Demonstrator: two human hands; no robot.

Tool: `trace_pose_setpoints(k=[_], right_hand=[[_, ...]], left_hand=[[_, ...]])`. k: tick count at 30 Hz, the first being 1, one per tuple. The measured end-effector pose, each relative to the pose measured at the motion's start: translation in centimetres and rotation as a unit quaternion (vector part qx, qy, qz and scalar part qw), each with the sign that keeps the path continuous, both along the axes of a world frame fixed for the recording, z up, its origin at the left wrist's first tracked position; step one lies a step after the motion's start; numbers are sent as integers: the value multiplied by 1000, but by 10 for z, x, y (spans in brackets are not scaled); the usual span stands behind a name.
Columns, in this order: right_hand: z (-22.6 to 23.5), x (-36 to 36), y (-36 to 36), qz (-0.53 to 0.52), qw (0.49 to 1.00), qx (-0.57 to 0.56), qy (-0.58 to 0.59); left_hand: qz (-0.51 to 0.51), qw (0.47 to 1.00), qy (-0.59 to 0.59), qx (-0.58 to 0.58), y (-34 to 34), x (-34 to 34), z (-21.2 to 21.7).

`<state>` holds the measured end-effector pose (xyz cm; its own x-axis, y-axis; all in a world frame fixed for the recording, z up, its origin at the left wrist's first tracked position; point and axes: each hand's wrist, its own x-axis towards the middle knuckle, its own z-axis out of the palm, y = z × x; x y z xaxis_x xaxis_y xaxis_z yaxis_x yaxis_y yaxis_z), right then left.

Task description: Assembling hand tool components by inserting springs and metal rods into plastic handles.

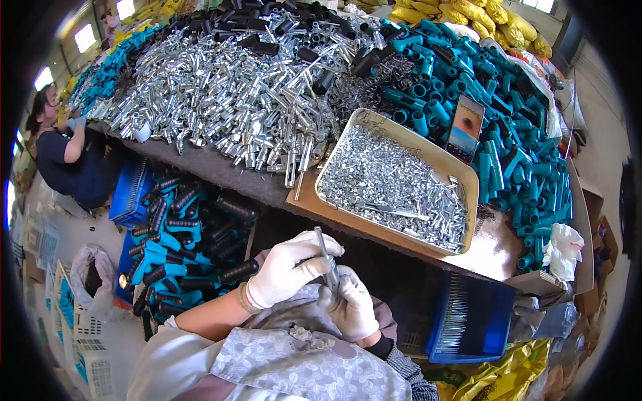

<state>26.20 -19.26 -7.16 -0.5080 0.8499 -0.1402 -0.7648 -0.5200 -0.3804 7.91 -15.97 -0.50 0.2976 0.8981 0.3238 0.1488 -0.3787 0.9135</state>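
Both hands, in white gloves, meet over my lap in front of the bench. My left hand [284,271] pinches a slim grey metal rod [319,239], whose upper end sticks up past the fingers. Close beside it, my right hand [352,307] is closed around the lower metal part [332,275], which looks thicker; whether it is one piece with the rod I cannot tell. Just beyond the hands, a cream tray [391,242] full of small silvery metal pieces sits at the bench edge. To its left lies a heap of shiny metal fittings [227,100].
Teal plastic tubes [508,160] are piled at the right, with a phone [466,127] propped on them. Below left, teal-and-black handles [170,244] fill a crate. A blue bin [495,334] of thin metal rods stands low right. Another person [67,150] works at the far left.
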Motion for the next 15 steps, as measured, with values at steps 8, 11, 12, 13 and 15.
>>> trace_pose_setpoints(k=[8,11,12,13,15], right_hand=[[35,4,25,-21,982,120,-143],[95,15,55,84,901,253,-342],[103,12,71,-77,724,497,-472],[112,9,91,-198,564,603,-528],[139,-1,124,-239,362,665,-607]], left_hand=[[-6,998,-5,68,-6,3,17],[41,992,17,122,-9,-10,40],[71,990,-14,120,-12,-13,46],[105,990,-80,56,-19,-13,57],[136,987,-84,0,-25,-20,70]])
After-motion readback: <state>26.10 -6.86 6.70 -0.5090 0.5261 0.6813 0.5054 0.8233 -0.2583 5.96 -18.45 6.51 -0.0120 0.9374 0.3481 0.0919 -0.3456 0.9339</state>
